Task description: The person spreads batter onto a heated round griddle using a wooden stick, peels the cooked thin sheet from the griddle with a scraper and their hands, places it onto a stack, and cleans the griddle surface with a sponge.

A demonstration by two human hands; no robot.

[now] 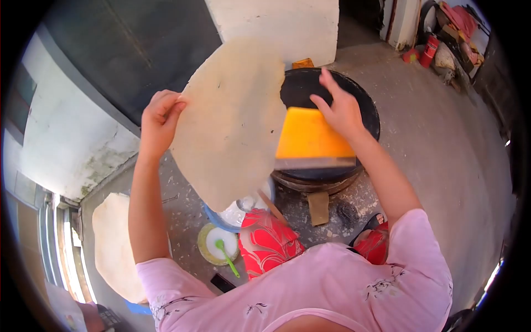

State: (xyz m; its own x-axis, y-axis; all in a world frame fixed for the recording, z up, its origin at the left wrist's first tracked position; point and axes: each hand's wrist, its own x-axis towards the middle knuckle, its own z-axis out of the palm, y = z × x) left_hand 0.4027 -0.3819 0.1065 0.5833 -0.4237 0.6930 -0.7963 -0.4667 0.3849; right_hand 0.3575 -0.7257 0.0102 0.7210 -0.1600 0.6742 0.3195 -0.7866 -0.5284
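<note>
My left hand (161, 122) pinches the edge of a large thin pancake (232, 122), which hangs upright in front of me. A yellow scraper (312, 133) with a straight grey edge is held in my right hand (342, 110). Its thumb and forefinger stick out, while the other fingers are hidden. The scraper lies over a round black griddle (362, 105) and close to the pancake's right edge. More thin pancake (119, 249) lies low at the left, partly behind my left arm.
A blue-rimmed basin (215, 218) stands by my knee, a wooden stick leaning over it. Beside it is a bowl (204, 252) of white stuff with a green spoon (225, 257). A dark phone-like object (223, 283) lies nearby. Clutter and a red canister (429, 51) fill the far right.
</note>
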